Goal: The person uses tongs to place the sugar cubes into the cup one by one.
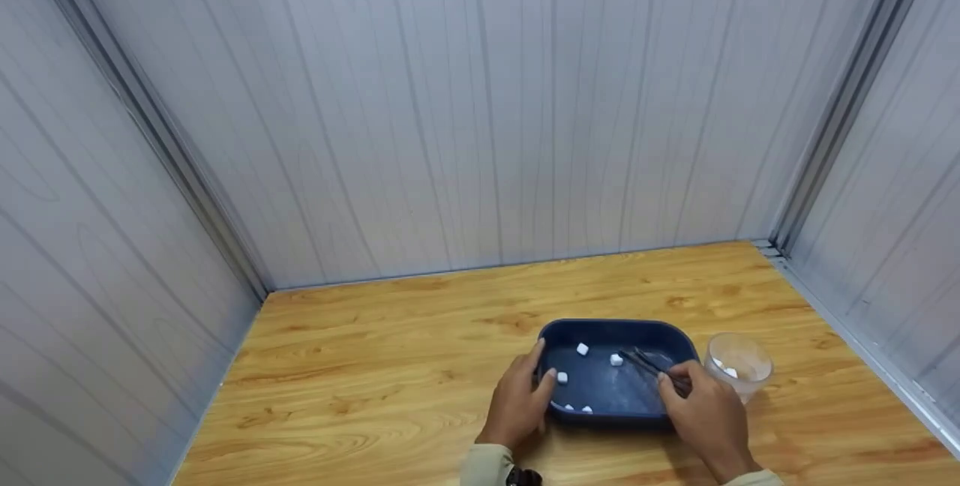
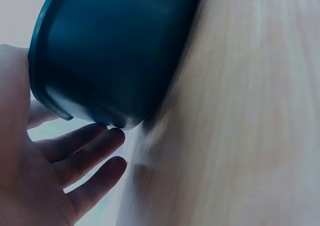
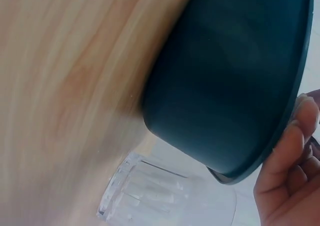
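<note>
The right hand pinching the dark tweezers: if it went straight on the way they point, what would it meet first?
Probably the white cube nearest the tips of the tweezers, inside the navy tray. Height is unclear in the head view, so the right hand might pass over it.

Soft, even light falls across a wood-grain table (image 1: 360, 366) in the head view, leaving a shadow beneath the blue tray (image 1: 615, 392).
The 2 wrist views are dimmer and hazy, the table's grain smeared by blur; pale light silhouettes the left hand (image 2: 37, 178), and small highlights edge the clear cup (image 3: 155, 191).
</note>
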{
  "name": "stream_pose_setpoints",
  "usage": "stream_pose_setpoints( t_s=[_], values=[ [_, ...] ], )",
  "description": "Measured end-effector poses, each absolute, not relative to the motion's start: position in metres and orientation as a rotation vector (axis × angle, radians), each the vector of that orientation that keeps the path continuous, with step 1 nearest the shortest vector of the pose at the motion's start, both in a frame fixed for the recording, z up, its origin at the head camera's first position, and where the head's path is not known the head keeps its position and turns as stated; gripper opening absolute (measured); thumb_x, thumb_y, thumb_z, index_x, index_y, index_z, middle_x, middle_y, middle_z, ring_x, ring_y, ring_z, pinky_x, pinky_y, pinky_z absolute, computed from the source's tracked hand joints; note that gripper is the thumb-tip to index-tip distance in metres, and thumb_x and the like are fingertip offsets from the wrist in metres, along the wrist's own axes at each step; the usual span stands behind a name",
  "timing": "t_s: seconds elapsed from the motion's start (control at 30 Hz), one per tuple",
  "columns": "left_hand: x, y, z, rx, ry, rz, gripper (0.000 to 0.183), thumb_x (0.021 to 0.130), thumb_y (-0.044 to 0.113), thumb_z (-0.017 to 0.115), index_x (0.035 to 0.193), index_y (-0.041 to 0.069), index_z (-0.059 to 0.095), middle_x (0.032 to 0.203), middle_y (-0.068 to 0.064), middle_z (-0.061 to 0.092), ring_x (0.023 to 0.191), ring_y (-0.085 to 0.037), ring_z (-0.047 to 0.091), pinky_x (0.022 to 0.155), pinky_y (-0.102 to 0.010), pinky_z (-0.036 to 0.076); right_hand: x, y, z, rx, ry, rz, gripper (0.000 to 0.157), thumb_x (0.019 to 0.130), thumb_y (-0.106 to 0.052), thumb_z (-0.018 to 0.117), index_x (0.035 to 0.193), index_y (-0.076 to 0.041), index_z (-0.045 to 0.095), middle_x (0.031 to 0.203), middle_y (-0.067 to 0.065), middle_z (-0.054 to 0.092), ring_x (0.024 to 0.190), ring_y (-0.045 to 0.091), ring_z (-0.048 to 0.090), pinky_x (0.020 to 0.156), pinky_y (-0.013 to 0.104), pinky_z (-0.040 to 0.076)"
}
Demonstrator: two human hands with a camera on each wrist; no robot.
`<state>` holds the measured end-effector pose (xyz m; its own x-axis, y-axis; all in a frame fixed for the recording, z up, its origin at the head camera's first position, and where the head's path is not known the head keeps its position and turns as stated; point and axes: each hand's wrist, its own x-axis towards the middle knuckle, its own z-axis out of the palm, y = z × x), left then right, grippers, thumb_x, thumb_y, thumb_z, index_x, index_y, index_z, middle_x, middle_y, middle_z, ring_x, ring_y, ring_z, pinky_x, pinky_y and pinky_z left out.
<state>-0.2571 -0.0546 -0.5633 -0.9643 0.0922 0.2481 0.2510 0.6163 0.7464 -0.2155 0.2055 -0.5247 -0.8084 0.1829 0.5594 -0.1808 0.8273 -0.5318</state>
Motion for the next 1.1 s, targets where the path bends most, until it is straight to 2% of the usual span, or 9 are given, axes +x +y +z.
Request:
stream_pose_setpoints(
  t_s=[0.23,0.43,0.9,1.1],
  values=[
    [-0.2560,-0.0546,-0.5621,-0.255,-2.681,-1.285,0.053,0.093,0.040,0.051,0.143,0.028,0.037,0.125,0.005,0.053,0.116,-0.008,0.047,0.098,-0.036,0.038,-0.2184,0.2034,-0.5281,-0.010,-2.425,0.766,0.016,0.073,-0.024,0.075,0.077,-0.014,0.064,0.068,0.003,0.064,0.062,0.024,0.060,0.054,0.045,0.044],
    [-0.2565,-0.0545,-0.5644,-0.255,-2.669,-1.284,0.052,0.093,0.036,0.053,0.142,0.026,0.039,0.124,0.005,0.053,0.115,-0.010,0.048,0.097,-0.036,0.038,-0.2214,0.2019,-0.5290,-0.030,-2.464,0.764,0.016,0.074,-0.025,0.075,0.078,-0.013,0.065,0.068,0.005,0.064,0.060,0.025,0.059,0.052,0.045,0.043],
    [-0.2572,-0.0537,-0.5641,-0.269,-2.648,-1.256,0.051,0.092,0.035,0.055,0.141,0.025,0.041,0.121,0.006,0.054,0.111,-0.008,0.050,0.094,-0.034,0.041,-0.2247,0.2008,-0.5280,-0.047,-2.572,0.733,0.017,0.077,-0.028,0.071,0.081,-0.013,0.065,0.071,0.005,0.065,0.061,0.025,0.059,0.051,0.045,0.043],
    [-0.2577,-0.0542,-0.5633,-0.322,-2.622,-1.247,0.053,0.093,0.043,0.051,0.141,0.023,0.041,0.120,0.001,0.055,0.104,-0.009,0.053,0.089,-0.036,0.044,-0.2260,0.1999,-0.5270,-0.033,-2.592,0.706,0.018,0.077,-0.028,0.070,0.084,-0.012,0.066,0.076,0.005,0.068,0.062,0.024,0.062,0.051,0.044,0.046]
  ],
)
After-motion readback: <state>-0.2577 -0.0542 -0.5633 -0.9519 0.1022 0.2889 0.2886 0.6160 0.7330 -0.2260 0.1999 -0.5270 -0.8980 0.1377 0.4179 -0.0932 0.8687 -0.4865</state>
